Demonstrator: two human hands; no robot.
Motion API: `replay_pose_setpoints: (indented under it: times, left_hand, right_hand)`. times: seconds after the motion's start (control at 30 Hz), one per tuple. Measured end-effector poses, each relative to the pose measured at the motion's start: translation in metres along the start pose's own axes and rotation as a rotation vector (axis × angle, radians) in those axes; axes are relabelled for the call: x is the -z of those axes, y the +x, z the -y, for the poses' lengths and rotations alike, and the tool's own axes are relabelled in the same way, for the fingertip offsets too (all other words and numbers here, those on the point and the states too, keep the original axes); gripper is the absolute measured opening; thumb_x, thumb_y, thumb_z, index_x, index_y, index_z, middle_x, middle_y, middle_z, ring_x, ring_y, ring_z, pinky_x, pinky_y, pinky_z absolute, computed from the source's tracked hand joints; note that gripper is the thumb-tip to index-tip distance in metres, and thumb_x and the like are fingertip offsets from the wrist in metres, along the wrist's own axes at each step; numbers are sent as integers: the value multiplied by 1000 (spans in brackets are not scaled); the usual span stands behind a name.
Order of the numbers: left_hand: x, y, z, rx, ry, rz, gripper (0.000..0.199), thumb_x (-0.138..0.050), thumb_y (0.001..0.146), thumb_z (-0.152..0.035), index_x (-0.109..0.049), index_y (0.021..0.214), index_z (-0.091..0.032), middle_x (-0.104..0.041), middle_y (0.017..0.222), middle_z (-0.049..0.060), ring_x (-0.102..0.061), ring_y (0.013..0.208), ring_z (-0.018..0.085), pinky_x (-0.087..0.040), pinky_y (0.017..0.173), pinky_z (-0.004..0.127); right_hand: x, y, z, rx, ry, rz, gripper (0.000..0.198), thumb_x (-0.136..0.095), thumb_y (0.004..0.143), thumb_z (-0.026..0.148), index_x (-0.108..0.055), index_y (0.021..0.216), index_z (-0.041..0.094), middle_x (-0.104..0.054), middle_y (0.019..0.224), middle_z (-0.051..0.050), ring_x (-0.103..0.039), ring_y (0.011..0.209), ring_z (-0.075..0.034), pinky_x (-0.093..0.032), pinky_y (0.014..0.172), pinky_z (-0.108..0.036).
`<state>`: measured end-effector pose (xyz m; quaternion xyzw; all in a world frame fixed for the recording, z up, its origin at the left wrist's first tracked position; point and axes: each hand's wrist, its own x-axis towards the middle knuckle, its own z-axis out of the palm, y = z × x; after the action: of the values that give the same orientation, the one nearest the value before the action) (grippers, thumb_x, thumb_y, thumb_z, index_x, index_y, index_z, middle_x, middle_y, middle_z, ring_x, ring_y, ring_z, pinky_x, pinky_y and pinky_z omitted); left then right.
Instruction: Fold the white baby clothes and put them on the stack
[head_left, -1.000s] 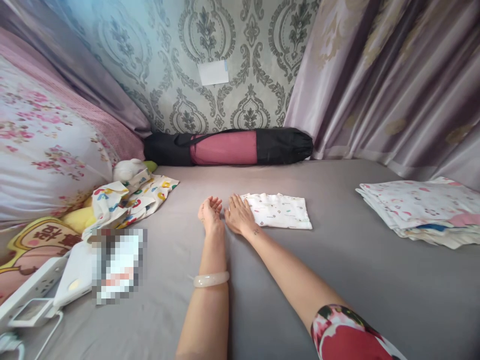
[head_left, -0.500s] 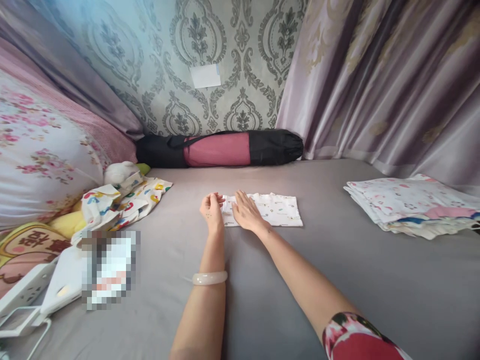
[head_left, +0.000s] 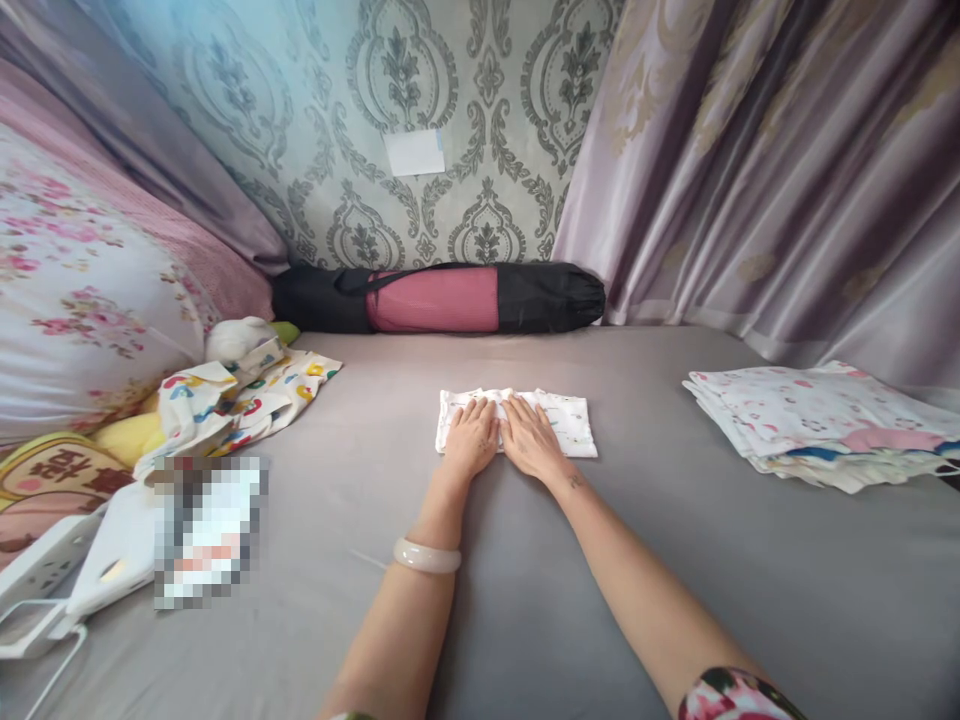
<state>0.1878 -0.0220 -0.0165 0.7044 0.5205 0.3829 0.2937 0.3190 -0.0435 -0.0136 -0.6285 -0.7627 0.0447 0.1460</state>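
A white cloth [head_left: 576,425] with a small print, folded into a flat rectangle, lies on the grey bed sheet [head_left: 360,400]. My left hand [head_left: 472,436] rests flat on its left half, fingers stretched out and pointing away from me. Beside it, my right hand [head_left: 529,436] lies flat across the middle, its fingers spread a little. The two hands are almost touching, and neither grips the cloth. Parts of the cloth are hidden under the palms. A pale bangle [head_left: 427,556] circles my left forearm.
A stack of folded cloths [head_left: 817,415] lies at the right. To the left are a crumpled printed cloth [head_left: 289,390], a power strip [head_left: 49,565], a white device [head_left: 120,545] and a floral pillow [head_left: 82,290]. A black and pink rolled bag [head_left: 435,298] lies along the wall.
My left hand has moved from the cloth's left edge, where its fingers were curled, onto the cloth and flattened. My right hand has shifted slightly right, still flat.
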Motion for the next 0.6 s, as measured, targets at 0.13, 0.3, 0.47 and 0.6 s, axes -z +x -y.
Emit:
replay_pose_setpoints:
  times: [0.13, 0.3, 0.47, 0.6]
  left_hand:
    - [-3, 0, 4, -20, 98, 9, 26, -56, 83, -18, -62, 107, -25, -56, 135, 11, -39, 136, 28, -16, 115, 46]
    - [-2, 0, 0, -5, 41, -15, 22, -58, 82, -20, -62, 103, -25, -57, 134, 12, -39, 135, 28, -15, 116, 47]
    - [-3, -1, -7, -5, -72, -78, 20, -63, 80, -21, -64, 101, -23, -56, 135, 13, -38, 136, 28, -12, 116, 46]
    - [-7, -1, -5, -59, 0, -75, 26, -61, 83, -29, -64, 108, -25, -56, 136, 11, -37, 137, 28, -12, 117, 47]
  right_hand:
    - [-5, 1, -1, 0, 19, -20, 52, -26, 97, 27, -39, 145, 11, -32, 153, -9, -24, 142, -20, -12, 117, -41]
    - [1, 5, -10, -14, 112, 58, 54, -20, 99, 30, -34, 147, 11, -28, 155, -8, -20, 143, -18, -12, 118, -39]
    - [13, 1, -27, -127, 48, 22, 54, -21, 98, 28, -33, 147, 9, -30, 154, -12, -20, 143, -20, -13, 117, -40]
    - [10, -3, -33, -124, -40, 21, 55, -22, 98, 29, -32, 147, 7, -28, 154, -13, -18, 144, -21, -11, 117, -43]
